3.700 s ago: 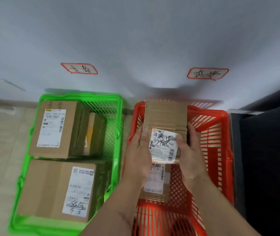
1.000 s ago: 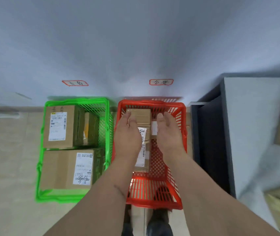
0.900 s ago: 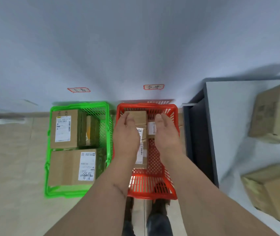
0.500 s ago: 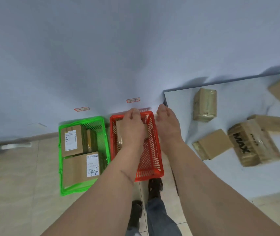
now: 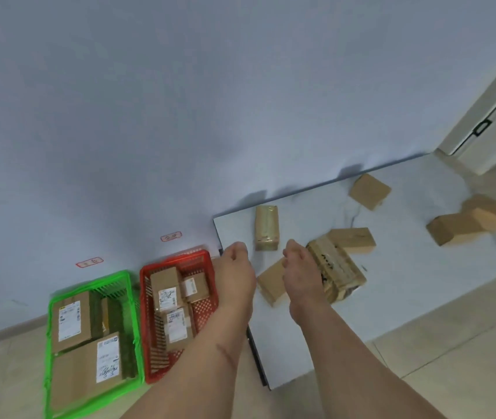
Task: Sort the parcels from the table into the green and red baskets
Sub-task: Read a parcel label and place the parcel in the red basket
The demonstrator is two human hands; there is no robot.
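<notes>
While the view tilts, the green basket [image 5: 89, 343] sits farthest left on the tiled floor [image 5: 5, 373], holding two large labelled cardboard parcels with a narrower one tucked behind them. Touching its right side stands the red basket [image 5: 177, 316], with three smaller labelled parcels lying inside. Two red-bordered paper tags [image 5: 89, 262] are stuck to the wall [image 5: 180, 116] above the baskets. Next comes the left hand [image 5: 236, 273], hovering over the near-left corner of the white counter [image 5: 407, 282], fingers loosely curled and holding nothing. Between the two hands lies a small plain box [image 5: 271, 281], with an upright taped box [image 5: 267, 227] behind it. The right hand [image 5: 302, 273] also hangs loosely curled and empty, just in front of a large printed box [image 5: 339, 272]. Further right on the counter lie a flat box [image 5: 351, 240], a tilted box [image 5: 369, 191] near the wall, and two more boxes [image 5: 470, 223] touching each other at the far end.
</notes>
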